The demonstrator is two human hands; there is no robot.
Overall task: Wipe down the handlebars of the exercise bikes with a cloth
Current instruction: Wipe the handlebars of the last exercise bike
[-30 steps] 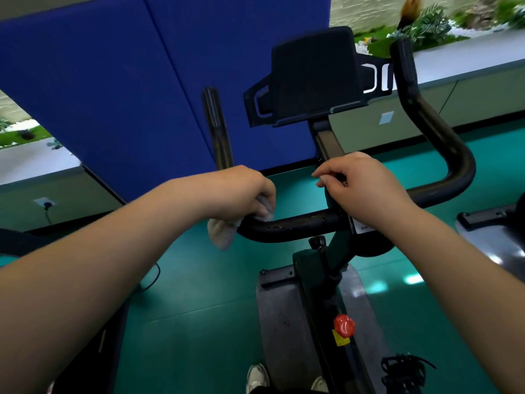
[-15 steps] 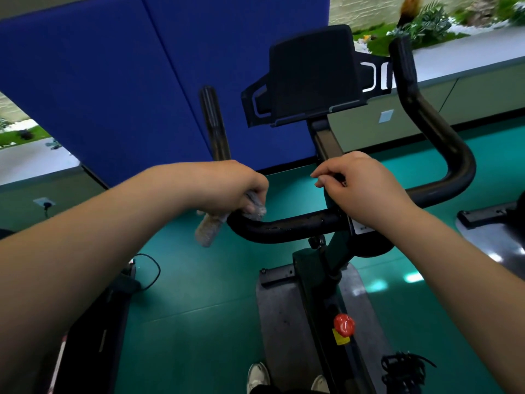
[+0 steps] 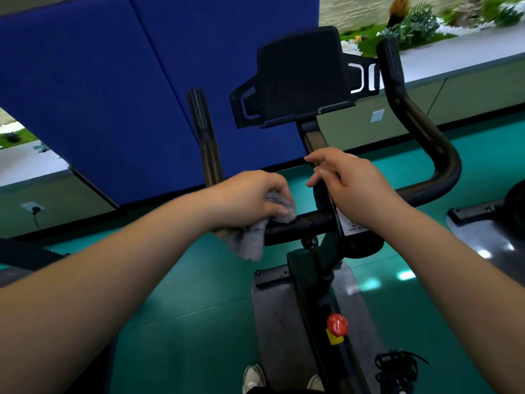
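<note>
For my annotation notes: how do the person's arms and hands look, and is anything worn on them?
Both forearms are bare, with no sleeves in view. The left hand and right hand wear no gloves; no rings, watch or bracelets show. Fingernails are short and unpainted.

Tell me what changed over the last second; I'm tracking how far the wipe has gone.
The left hand, gripping the grey cloth, slid out toward the handlebar's left bend, then back inward toward the stem. The right hand's fingers loosened from their curl. That hand stayed at the centre; the tablet holder kept its place.
</note>
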